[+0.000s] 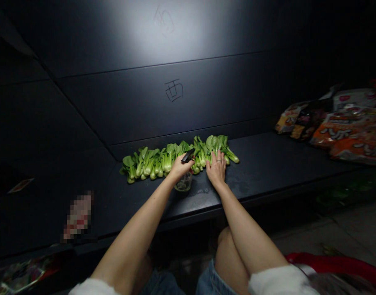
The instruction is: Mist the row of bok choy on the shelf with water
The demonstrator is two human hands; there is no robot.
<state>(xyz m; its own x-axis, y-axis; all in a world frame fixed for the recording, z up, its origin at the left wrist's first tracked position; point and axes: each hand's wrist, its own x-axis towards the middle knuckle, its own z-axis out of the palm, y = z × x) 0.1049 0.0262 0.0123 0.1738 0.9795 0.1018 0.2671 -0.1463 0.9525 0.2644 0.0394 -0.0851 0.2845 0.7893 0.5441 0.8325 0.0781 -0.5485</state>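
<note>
A long row of green bok choy [151, 164] lies side by side on a dark shelf [255, 164], leaves toward the back panel and pale stems toward me. My left hand [178, 168] is wrapped round the neck of a spray bottle [183, 183] with a black trigger head and a clear body, held in front of the row's middle. Fingers spread, my right hand [217, 169] rests on the bok choy near the right end of the row. A ring shows on one of its fingers.
Printed snack bags [350, 131] are piled on the shelf at the right. A blurred-out flat item [78, 217] lies at the left front, with a small card [21, 185] farther left. Behind the vegetables rises a dark panel [212, 88] with a handwritten character. Red material [335, 262] is at lower right.
</note>
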